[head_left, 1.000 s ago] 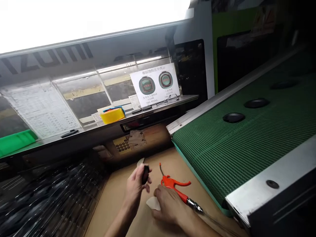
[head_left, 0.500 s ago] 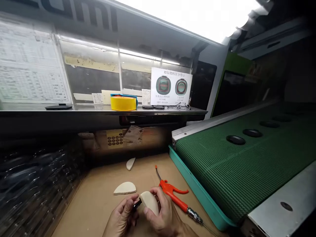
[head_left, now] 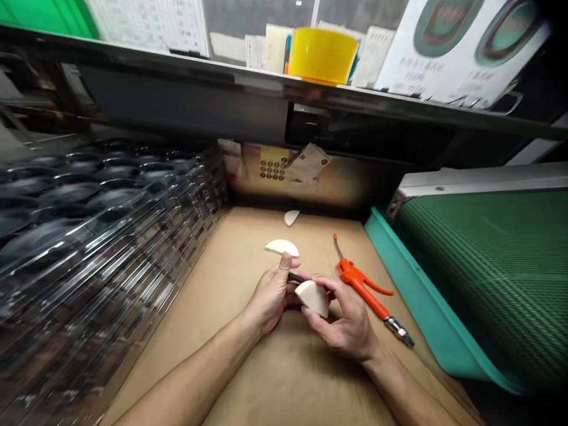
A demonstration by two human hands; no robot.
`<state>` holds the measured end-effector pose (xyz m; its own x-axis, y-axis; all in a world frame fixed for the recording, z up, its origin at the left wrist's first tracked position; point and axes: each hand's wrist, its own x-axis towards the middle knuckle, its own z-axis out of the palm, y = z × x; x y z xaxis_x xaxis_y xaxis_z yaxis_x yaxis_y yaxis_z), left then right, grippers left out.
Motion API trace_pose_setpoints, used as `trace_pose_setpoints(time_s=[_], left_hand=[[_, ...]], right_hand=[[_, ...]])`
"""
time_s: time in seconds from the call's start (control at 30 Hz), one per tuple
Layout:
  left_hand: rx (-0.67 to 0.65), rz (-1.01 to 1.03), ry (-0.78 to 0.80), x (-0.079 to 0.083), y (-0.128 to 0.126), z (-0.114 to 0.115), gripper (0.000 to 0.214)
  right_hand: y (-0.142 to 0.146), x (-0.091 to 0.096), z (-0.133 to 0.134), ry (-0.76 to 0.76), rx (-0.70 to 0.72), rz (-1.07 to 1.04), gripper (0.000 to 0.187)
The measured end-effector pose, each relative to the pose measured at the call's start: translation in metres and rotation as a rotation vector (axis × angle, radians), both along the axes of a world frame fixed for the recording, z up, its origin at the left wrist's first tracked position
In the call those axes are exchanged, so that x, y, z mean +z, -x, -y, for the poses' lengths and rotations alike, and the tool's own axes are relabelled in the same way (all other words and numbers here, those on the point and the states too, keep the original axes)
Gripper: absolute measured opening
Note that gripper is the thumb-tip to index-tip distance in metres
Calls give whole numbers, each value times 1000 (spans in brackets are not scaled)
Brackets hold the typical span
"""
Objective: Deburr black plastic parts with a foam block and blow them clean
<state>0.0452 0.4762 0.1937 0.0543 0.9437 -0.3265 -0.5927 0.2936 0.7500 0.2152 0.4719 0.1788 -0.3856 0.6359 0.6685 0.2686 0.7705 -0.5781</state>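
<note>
My right hand (head_left: pixel 348 319) grips a cream-white, half-round pad (head_left: pixel 314 297) between thumb and fingers. In my left hand (head_left: pixel 271 296) is a small black part (head_left: pixel 295 278), mostly covered by the fingers and the pad. The pad lies close against the black part; whether they touch I cannot tell. Beyond my hands, a second half-round white pad (head_left: pixel 283 247) rests on the brown work surface (head_left: pixel 222 296), and a smaller white piece (head_left: pixel 291 218) lies farther back. To the right of my right hand is an orange air blow gun (head_left: pixel 361 287) with a metal hose fitting.
Stacked clear plastic trays (head_left: pixel 146 260) with dark round parts stand on the left. A teal tray (head_left: pixel 412 284) and a green conveyor belt (head_left: pixel 488 248) border the right. Overhead, a shelf (head_left: pixel 248 80) carries a yellow tape roll (head_left: pixel 323 54) and a picture sign (head_left: pixel 457 53).
My view has tilted down, so the shelf sits higher and more of both forearms shows. The pad has turned in my right hand, and my left thumb now points up.
</note>
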Motion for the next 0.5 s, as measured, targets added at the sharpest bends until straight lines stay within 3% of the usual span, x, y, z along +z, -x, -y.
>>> trace_pose_setpoints(time_s=[0.1,0.2,0.37,0.5], left_hand=[[40,117,6,1,-5,3,66],[43,223,58,3,-8,3,60],[12,224,72,9,-5,-1,60],[-45,274,18,7,-3,-3,39]], right_hand=[[1,3,1,-190,-8,88,54],[2,3,1,-220,33,139,54],[4,2,3,-114,86,65,51],[0,5,8,174,28,-23,46]])
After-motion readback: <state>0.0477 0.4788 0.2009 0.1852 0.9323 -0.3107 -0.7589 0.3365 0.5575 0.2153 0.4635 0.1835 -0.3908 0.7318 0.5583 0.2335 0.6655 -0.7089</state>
